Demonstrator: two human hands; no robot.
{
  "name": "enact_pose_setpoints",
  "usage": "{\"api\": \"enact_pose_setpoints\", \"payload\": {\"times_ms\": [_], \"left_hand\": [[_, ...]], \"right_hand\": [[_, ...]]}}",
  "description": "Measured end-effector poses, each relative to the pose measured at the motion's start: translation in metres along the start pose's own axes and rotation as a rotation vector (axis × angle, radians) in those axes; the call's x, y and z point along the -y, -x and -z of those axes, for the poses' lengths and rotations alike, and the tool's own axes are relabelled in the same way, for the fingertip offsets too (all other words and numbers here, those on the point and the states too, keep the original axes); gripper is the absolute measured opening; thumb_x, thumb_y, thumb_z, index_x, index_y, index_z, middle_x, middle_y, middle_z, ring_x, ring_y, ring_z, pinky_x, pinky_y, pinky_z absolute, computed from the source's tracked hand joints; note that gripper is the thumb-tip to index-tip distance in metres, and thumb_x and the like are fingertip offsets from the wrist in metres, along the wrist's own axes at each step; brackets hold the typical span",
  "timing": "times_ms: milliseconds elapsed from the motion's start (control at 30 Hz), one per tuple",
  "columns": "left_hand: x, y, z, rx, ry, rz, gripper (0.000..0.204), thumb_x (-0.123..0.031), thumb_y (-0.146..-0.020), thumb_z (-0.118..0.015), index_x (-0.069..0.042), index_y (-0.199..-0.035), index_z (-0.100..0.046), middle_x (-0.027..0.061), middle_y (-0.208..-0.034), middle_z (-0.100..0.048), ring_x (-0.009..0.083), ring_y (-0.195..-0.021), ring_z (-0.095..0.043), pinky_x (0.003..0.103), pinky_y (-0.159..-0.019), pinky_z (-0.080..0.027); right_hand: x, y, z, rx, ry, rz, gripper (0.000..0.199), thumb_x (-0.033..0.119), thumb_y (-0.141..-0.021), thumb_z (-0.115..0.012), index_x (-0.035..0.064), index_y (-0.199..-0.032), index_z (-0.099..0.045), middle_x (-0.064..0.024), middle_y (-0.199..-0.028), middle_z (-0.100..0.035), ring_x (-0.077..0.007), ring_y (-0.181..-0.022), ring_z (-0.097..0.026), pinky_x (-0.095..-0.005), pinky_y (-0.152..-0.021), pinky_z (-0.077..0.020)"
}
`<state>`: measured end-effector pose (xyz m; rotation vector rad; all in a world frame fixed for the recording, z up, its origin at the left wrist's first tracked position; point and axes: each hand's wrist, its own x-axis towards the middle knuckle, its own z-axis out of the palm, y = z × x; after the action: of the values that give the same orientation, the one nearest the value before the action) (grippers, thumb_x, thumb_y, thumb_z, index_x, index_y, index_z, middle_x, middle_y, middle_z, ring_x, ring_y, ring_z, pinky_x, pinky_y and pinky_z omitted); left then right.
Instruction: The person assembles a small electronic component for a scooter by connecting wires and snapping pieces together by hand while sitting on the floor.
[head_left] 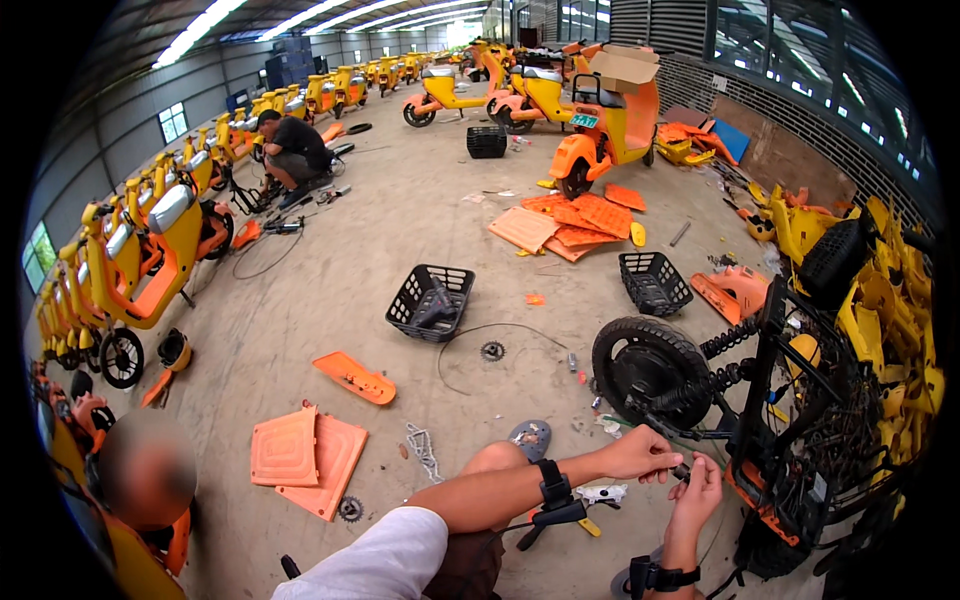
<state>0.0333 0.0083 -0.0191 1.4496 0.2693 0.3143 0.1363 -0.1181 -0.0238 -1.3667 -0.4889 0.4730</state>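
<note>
Both of my hands are together in front of the stripped scooter frame (765, 400), at the lower right. Between my fingertips is a small dark piece (681, 471), too small to name. My left hand (645, 455) pinches it from the left, with thumb and forefinger pressed together. Close against it, my right hand (697, 495) grips the piece from the right with bent fingers. The frame's rear wheel (645, 370) and a coil spring shock absorber (735, 338) are just beyond my hands.
A black basket (405, 290) holding a dark object and another black basket (655, 282) stand ahead. Orange panels (290, 450) and a chain (424, 455) lie on the left. Yellow body parts (870, 330) are heaped on the right. A person (290, 150) crouches by the scooters (150, 240).
</note>
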Motion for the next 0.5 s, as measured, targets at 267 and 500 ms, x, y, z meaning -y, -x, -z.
{"api": "enact_pose_setpoints", "payload": {"times_ms": [267, 500], "left_hand": [[-0.006, -0.008, -0.02, -0.016, -0.118, -0.05, 0.029, -0.024, -0.092, -0.061, 0.003, -0.082, -0.066, 0.0037, -0.067, -0.063, 0.007, -0.053, -0.054, 0.024, -0.048, -0.044], [-0.003, -0.011, -0.025, 0.074, -0.019, 0.122, 0.045, -0.04, -0.098, -0.047, 0.003, -0.088, -0.058, 0.0044, -0.06, -0.057, 0.0104, -0.051, -0.054, 0.026, -0.046, -0.044]], "right_hand": [[-0.008, -0.004, 0.035, 0.056, -0.214, -0.238, 0.02, 0.023, -0.097, -0.052, 0.0033, -0.1, -0.057, 0.0028, -0.063, -0.049, -0.0028, -0.044, -0.036, -0.0206, -0.04, -0.0318], [0.005, 0.006, 0.023, 0.057, 0.019, 0.059, 0.017, 0.018, -0.096, -0.053, 0.0024, -0.099, -0.057, 0.002, -0.066, -0.052, -0.0025, -0.049, -0.041, -0.0197, -0.044, -0.0329]]}}
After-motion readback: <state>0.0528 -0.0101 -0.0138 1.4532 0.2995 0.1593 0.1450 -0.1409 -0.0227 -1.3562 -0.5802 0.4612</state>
